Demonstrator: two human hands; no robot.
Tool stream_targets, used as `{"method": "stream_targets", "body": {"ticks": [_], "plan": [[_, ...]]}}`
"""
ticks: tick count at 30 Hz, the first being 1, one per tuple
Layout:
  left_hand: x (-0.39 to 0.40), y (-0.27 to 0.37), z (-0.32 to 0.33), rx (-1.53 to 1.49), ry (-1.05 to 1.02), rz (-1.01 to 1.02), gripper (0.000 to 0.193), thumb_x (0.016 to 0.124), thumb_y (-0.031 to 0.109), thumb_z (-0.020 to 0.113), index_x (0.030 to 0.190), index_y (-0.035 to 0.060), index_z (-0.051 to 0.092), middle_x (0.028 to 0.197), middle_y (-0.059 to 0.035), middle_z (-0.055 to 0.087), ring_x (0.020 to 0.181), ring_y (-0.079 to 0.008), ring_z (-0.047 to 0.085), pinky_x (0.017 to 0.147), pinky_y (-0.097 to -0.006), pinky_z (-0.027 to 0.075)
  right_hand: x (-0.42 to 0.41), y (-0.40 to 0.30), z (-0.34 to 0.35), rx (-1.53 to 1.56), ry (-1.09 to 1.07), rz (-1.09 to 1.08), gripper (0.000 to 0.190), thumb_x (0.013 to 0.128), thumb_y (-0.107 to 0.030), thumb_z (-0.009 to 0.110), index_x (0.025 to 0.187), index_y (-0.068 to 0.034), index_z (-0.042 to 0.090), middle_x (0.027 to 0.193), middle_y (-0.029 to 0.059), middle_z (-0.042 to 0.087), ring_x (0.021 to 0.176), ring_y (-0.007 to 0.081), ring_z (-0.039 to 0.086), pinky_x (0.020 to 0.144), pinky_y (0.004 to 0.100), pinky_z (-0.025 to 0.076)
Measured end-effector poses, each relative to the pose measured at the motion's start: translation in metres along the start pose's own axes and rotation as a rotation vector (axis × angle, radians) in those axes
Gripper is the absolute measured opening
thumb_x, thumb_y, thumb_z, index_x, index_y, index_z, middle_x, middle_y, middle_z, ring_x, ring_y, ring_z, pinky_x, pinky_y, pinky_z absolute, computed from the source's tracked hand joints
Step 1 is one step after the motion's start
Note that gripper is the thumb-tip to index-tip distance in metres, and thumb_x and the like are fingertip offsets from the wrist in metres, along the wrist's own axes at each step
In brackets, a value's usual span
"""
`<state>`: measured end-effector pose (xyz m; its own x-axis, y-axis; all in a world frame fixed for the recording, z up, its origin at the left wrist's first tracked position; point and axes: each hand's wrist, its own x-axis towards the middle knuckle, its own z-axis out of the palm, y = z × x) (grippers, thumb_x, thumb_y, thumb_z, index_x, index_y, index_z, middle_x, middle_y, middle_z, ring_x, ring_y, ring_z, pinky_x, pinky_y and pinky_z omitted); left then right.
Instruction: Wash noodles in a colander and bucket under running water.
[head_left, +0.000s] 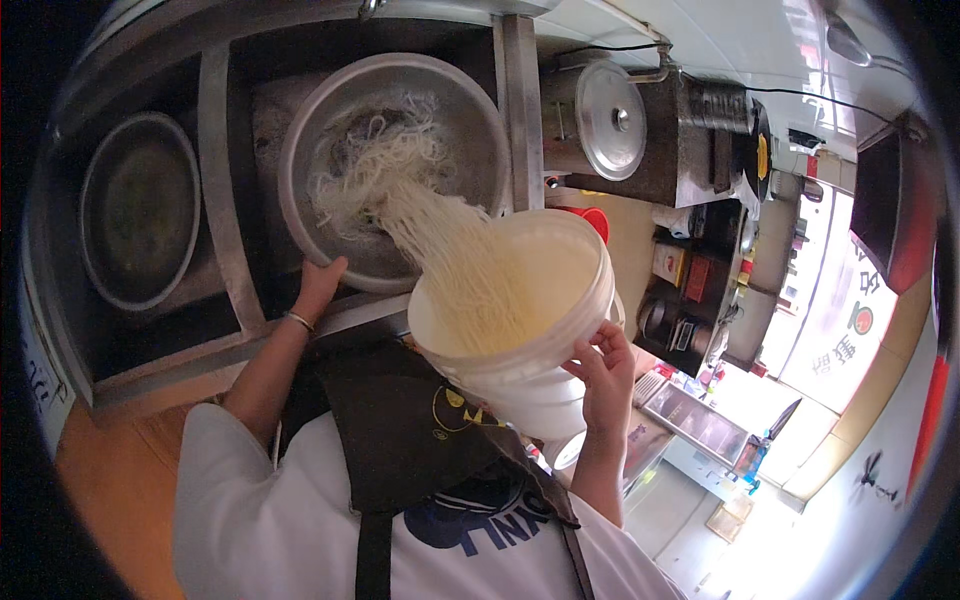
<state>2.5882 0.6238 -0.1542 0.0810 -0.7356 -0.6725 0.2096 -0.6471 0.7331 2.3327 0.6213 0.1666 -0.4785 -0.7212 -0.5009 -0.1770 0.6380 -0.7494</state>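
White noodles (457, 262) stretch from a tilted white plastic bucket (517, 401) into a large round metal basin (300, 112), where more strands lie in a loose tangle. The bucket's mouth leans over the basin's near right edge. At that basin's near left rim, my left hand (322, 285) holds on, thumb at the edge. My right hand (607, 360) grips the bucket at its right rim. What supports the bucket from below is hidden.
The basin stands in a steel sink with a metal divider (225, 187); another round metal basin (140, 210) sits in the left compartment. Beyond the sink's right edge are a lidded pot (611, 120) and a red container (589, 221). Shelves (690, 285) hold boxes farther right.
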Motion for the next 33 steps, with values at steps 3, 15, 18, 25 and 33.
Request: {"method": "stream_targets", "body": {"ticks": [3, 15, 18, 25, 33], "plan": [[-0.003, 0.013, 0.002, 0.021, -0.036, -0.113, 0.039, 0.068, 0.015, 0.061, 0.1, -0.0047, 0.047, 0.094, -0.0112, 0.053, 0.085, -0.0196, 0.052, 0.073, -0.03, 0.042, 0.002, -0.008, 0.011, 0.008, -0.023, -0.003, 0.027, 0.073, -0.005, 0.055, 0.098, 0.0, 0.047, 0.086, 0.0045, 0.05, 0.072, 0.012, 0.055, 0.063, 0.0261, 0.05], [0.001, 0.005, -0.003, 0.077, -0.006, -0.122, 0.05, 0.07, 0.018, 0.063, 0.108, -0.0048, 0.04, 0.103, -0.0127, 0.051, 0.093, -0.022, 0.049, 0.082, -0.0309, 0.039, 0.022, -0.021, 0.029, -0.012, -0.068, -0.025, 0.03, 0.073, -0.005, 0.055, 0.102, -0.001, 0.046, 0.084, 0.0039, 0.047, 0.068, 0.0122, 0.054, 0.062, 0.0262, 0.051], [-0.001, 0.011, -0.002, 0.027, -0.066, -0.147, 0.05, 0.07, 0.018, 0.064, 0.108, -0.0048, 0.04, 0.103, -0.0127, 0.051, 0.093, -0.0221, 0.049, 0.082, -0.031, 0.039, 0.025, -0.026, 0.036, -0.011, -0.082, -0.013, 0.031, 0.073, -0.003, 0.055, 0.103, -0.001, 0.045, 0.084, 0.0037, 0.047, 0.067, 0.012, 0.054, 0.062, 0.026, 0.051], [0.006, -0.008, -0.002, 0.078, 0.024, -0.066, 0.047, 0.069, 0.017, 0.063, 0.104, -0.0058, 0.044, 0.1, -0.0138, 0.053, 0.091, -0.0226, 0.051, 0.08, -0.0313, 0.039, 0.032, -0.028, 0.042, -0.03, -0.106, -0.041, 0.031, 0.074, -0.003, 0.054, 0.104, -0.002, 0.044, 0.083, 0.0027, 0.047, 0.066, 0.012, 0.055, 0.061, 0.0262, 0.051], [0.009, -0.016, -0.001, 0.051, 0.09, 0.022, 0.048, 0.067, 0.016, 0.062, 0.104, -0.008, 0.044, 0.101, -0.0157, 0.053, 0.093, -0.0235, 0.052, 0.08, -0.0313, 0.039, 0.027, -0.023, 0.029, 0.022, -0.064, -0.027, 0.028, 0.075, -0.006, 0.055, 0.101, -0.001, 0.047, 0.081, 0.0036, 0.054, 0.066, 0.0112, 0.057, 0.057, 0.0233, 0.05]]}}
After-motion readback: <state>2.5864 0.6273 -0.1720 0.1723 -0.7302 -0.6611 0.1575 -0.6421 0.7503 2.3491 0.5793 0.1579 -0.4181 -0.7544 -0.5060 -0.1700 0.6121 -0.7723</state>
